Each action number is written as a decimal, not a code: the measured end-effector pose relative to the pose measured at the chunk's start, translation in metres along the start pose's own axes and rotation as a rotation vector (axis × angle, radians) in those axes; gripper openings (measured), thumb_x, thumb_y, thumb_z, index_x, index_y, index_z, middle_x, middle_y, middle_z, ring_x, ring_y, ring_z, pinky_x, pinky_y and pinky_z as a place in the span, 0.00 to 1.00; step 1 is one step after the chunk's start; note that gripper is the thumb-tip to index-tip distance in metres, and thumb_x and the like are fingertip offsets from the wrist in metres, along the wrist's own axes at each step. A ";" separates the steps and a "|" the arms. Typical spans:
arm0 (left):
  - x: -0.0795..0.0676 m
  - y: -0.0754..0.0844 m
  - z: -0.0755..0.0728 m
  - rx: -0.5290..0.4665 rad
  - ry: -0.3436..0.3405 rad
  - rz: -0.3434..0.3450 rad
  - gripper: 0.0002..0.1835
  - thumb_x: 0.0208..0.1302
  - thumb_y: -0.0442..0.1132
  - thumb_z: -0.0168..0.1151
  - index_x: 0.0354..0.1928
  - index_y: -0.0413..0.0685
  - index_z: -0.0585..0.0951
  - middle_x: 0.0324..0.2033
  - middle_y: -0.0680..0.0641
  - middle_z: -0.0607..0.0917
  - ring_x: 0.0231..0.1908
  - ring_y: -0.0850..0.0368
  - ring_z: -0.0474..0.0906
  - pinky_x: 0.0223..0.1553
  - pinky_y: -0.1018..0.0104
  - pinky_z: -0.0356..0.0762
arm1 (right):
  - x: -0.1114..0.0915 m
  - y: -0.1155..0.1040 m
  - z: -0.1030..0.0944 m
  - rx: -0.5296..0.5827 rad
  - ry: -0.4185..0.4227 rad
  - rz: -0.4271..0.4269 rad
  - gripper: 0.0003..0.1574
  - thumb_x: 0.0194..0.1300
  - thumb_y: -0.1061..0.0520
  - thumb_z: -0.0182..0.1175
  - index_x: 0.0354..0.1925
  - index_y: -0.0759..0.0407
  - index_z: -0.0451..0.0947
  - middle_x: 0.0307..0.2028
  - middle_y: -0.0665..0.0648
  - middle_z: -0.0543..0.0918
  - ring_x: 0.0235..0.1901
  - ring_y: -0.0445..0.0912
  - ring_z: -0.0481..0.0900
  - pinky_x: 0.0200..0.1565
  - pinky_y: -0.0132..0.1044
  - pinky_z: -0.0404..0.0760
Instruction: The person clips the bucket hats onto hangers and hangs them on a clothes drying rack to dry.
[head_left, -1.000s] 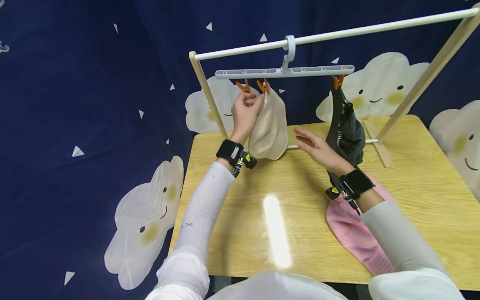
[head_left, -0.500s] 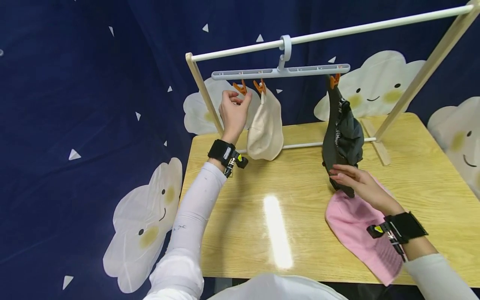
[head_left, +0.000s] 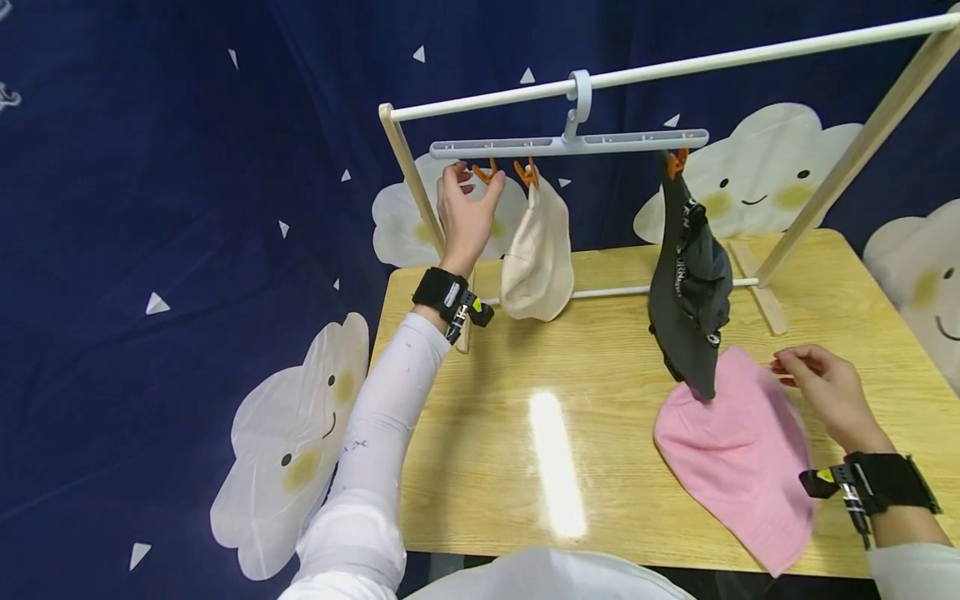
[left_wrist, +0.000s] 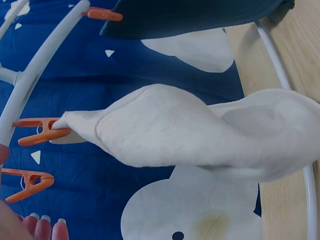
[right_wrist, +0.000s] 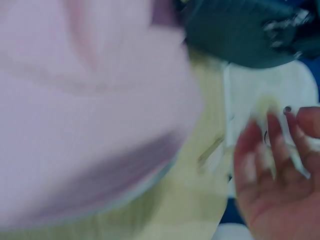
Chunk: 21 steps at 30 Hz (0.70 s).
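My left hand (head_left: 467, 215) is raised at the leftmost orange clip (left_wrist: 31, 185). Thumb and fingers lie on either side of that clip, spread apart, and it holds no cloth. Beside it a second orange clip (head_left: 527, 174) bites the tip of a cream hat (head_left: 536, 258), which hangs down. A dark cap (head_left: 686, 283) hangs by its brim from a third orange clip (head_left: 677, 162) at the right. My right hand (head_left: 828, 396), fingers loosely bent and holding nothing, is just right of a pink hat (head_left: 738, 450) lying on the table.
The grey clip hanger (head_left: 510, 148) hooks over the white rod (head_left: 720, 62) of a wooden-legged rack (head_left: 862, 150). A lower rod (head_left: 611, 292) crosses near the table's back. The wooden table (head_left: 480, 467) ends before a blue curtain (head_left: 187, 167) with clouds.
My left hand has left the cream hat and moved left and up to the bare clip. My right hand has swung right and down, past the dark cap, to the pink hat's side.
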<state>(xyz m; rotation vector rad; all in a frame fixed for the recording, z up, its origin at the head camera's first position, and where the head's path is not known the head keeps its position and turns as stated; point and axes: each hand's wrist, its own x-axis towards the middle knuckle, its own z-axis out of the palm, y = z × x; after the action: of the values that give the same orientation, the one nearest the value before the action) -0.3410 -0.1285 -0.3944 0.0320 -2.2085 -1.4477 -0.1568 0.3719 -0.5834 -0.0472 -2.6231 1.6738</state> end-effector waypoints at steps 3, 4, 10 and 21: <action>0.002 -0.001 0.001 0.003 -0.012 -0.004 0.34 0.67 0.56 0.71 0.66 0.45 0.72 0.58 0.46 0.76 0.58 0.48 0.75 0.56 0.71 0.71 | -0.004 0.016 -0.006 -0.187 0.017 0.074 0.29 0.79 0.47 0.58 0.63 0.70 0.72 0.47 0.54 0.84 0.43 0.36 0.80 0.34 0.19 0.73; 0.003 -0.001 0.001 0.005 -0.015 -0.005 0.34 0.67 0.55 0.71 0.66 0.45 0.72 0.57 0.47 0.76 0.58 0.48 0.75 0.56 0.71 0.71 | -0.005 0.021 -0.006 -0.241 0.004 0.102 0.36 0.79 0.45 0.58 0.67 0.73 0.68 0.51 0.63 0.82 0.47 0.44 0.81 0.35 0.21 0.71; 0.005 -0.004 0.000 0.043 -0.020 0.008 0.31 0.67 0.56 0.70 0.64 0.48 0.75 0.55 0.48 0.78 0.55 0.51 0.77 0.55 0.68 0.71 | -0.005 0.042 -0.006 -0.335 -0.083 0.244 0.57 0.75 0.37 0.60 0.72 0.83 0.52 0.62 0.87 0.67 0.58 0.78 0.70 0.38 0.38 0.73; 0.013 -0.006 0.003 0.033 0.001 0.022 0.28 0.66 0.54 0.72 0.60 0.46 0.79 0.52 0.47 0.82 0.52 0.51 0.80 0.52 0.70 0.74 | 0.003 0.040 -0.007 -0.391 -0.180 0.339 0.59 0.71 0.28 0.60 0.65 0.82 0.60 0.57 0.85 0.70 0.53 0.74 0.72 0.43 0.55 0.76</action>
<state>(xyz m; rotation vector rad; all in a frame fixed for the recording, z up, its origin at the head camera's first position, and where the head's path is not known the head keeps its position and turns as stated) -0.3548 -0.1323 -0.3953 0.0188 -2.2247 -1.3995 -0.1588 0.3947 -0.6165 -0.3864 -3.1914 1.2522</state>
